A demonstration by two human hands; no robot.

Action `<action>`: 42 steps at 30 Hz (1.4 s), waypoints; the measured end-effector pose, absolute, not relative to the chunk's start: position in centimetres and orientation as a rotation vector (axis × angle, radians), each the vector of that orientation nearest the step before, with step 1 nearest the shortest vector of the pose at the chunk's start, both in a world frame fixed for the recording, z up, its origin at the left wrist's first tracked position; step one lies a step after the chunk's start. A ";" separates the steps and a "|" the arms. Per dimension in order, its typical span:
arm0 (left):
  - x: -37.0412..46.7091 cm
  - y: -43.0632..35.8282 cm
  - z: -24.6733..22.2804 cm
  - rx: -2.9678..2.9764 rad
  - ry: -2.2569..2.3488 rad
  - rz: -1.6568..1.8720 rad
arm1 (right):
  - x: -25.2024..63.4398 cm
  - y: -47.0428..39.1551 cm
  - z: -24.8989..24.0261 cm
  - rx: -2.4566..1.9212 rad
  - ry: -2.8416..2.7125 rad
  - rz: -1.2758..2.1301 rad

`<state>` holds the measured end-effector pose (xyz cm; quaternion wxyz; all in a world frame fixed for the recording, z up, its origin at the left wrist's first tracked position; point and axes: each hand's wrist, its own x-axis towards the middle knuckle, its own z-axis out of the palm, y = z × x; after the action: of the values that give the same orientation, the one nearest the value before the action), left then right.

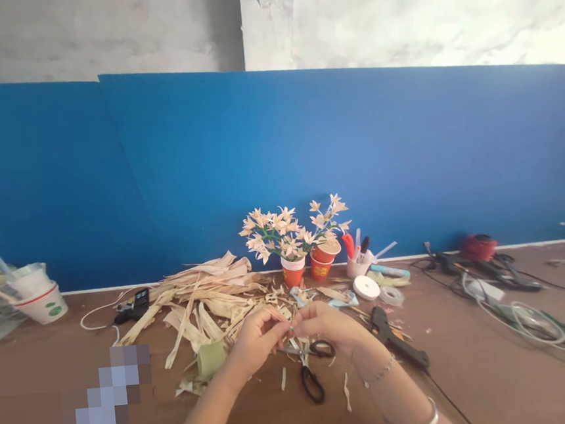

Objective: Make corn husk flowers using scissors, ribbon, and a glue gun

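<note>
My left hand (258, 338) and my right hand (328, 325) meet over the middle of the table, fingertips pinched together. Something small and pale is between them, too little to name. A thin pale strand seems to rise by my left fingers. Below the hands lie scissors (313, 386) with black handles, blades partly hidden. Dried husk-like strips (215, 290) are heaped beyond my left hand, and cut scraps are scattered around. Just right of my right wrist rests a black glue gun (397, 340) with a cord. A green curled piece (210, 360) sits by my left wrist.
Pale flowers (277, 229) stand in red paper cups (294, 273) at the back. Nearby are a pen cup (359, 266), a white spool (367, 287) and a tape roll (391, 296). Cables (524, 323) tangle at right; a white tub (43, 307) stands far left. A blue panel (307, 150) closes the back.
</note>
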<state>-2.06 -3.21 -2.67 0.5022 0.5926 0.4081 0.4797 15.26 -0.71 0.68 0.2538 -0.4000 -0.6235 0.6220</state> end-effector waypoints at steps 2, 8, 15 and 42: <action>-2.0 -3.0 -3.1 1.446 1.061 1.175 | 14.9 -0.9 0.9 -1.192 -1.766 1.504; -1.7 -2.7 -3.6 1.439 1.148 1.209 | 13.4 -2.1 1.2 -1.357 -1.960 0.613; -1.1 -2.5 -3.5 1.288 1.114 1.217 | 12.8 -2.3 0.4 -1.235 -2.114 0.104; -1.4 -2.6 -3.0 1.190 1.077 1.233 | 13.4 -1.7 0.6 -1.204 -2.026 0.538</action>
<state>-1.41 -2.63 -3.02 0.5303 0.4984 0.4511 0.5166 13.37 -1.69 0.57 0.3545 -0.4658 -0.7837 0.2080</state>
